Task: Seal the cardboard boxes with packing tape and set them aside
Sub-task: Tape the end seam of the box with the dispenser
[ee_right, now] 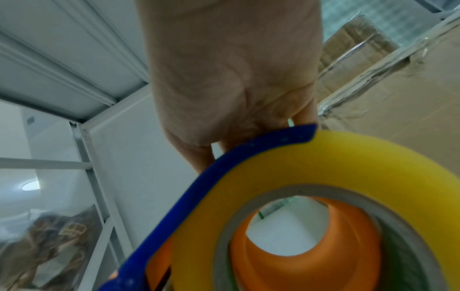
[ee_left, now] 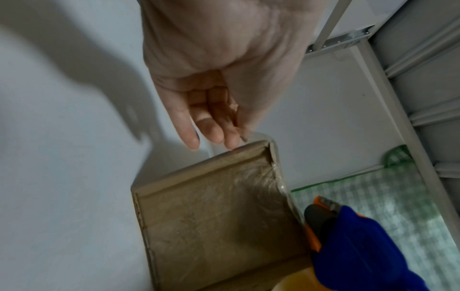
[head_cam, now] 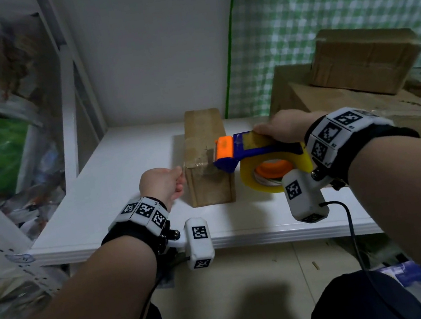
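Taping in progress: box on the white surface

Your right hand (head_cam: 283, 126) grasps the tape dispenser (head_cam: 252, 152), its orange front end against the box (head_cam: 207, 157) top at the near end. Your left hand (head_cam: 161, 182) sits at the box's left near corner, fingers (ee_left: 189, 133) relaxed, fingertips touching its edge. More boxes (head_cam: 363, 64) are stacked far right.

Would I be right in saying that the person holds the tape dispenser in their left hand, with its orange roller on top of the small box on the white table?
Not quite: the right hand holds the tape dispenser, as the head view shows. Its orange roller does sit on the small box on the white table.
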`<action>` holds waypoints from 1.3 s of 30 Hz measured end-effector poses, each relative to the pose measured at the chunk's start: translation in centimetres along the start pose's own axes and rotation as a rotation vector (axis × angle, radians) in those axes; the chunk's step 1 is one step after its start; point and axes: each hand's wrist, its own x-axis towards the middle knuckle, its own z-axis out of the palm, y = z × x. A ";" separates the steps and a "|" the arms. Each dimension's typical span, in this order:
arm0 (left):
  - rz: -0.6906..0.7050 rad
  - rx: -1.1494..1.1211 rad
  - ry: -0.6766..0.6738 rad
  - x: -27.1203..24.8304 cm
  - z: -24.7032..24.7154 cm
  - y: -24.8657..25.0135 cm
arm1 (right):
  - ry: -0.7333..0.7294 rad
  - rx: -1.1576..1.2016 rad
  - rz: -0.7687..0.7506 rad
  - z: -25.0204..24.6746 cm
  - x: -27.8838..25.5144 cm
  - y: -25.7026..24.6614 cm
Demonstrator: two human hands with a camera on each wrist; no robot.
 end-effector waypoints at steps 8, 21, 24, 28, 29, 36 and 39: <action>-0.008 -0.091 -0.038 -0.2 0.0 -0.4 | 0.029 -0.247 0.018 2.1 1.4 -0.4; -0.021 -0.129 -0.092 -0.8 0.7 -0.9 | 0.117 -0.270 0.150 3.0 1.6 -1.0; -0.052 -0.149 -0.122 -0.8 0.8 -0.7 | 0.141 -0.279 0.188 3.0 1.4 -1.4; -0.052 0.041 -0.174 -1.0 0.2 -1.3 | 0.132 -0.261 0.229 3.1 1.3 -1.4; -0.077 0.101 -0.183 -0.9 -0.1 -1.8 | 0.136 -0.238 0.236 3.0 1.3 -1.2; 0.068 -0.014 -0.079 -0.2 -0.9 -1.3 | 0.135 0.017 0.214 3.2 1.2 -0.9; 0.143 -0.074 -0.209 -1.1 -0.3 0.2 | 0.127 0.094 0.187 3.1 0.6 -0.7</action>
